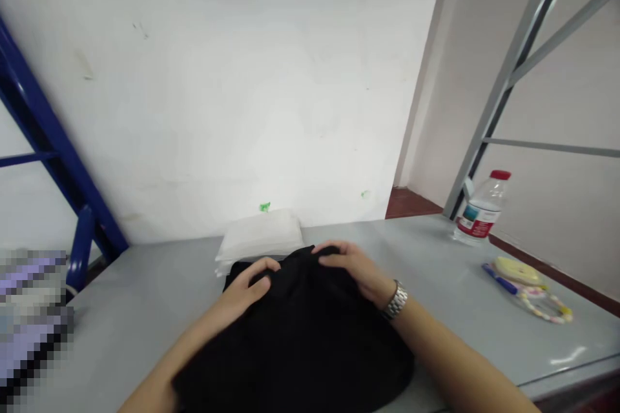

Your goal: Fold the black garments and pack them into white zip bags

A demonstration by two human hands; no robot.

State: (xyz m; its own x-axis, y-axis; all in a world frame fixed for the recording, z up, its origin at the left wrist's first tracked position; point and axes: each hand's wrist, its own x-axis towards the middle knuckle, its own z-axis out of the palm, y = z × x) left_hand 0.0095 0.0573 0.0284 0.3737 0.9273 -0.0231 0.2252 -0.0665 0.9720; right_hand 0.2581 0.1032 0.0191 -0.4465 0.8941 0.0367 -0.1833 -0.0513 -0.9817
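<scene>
A black cloth garment [310,335] lies bunched in front of me, and its exact kind cannot be made out. My left hand [246,289] grips its upper left part, thumb and fingers curled into the fabric. At the upper right edge, my right hand [357,266] pinches the same cloth between thumb and fingers. A metal-band watch [397,300] circles my right wrist. Just behind the garment sits a stack of white, thin plastic-looking packets [261,235], partly covered by the black fabric.
The grey tabletop [159,310] meets a white wall [242,90]. To the right stand a red-capped bottle [480,210], a yellow coiled tape [517,270], a blue pen [500,279] and a beaded bracelet [547,311]. Blue metal framing [58,142] rises at left, grey framing [508,84] at right.
</scene>
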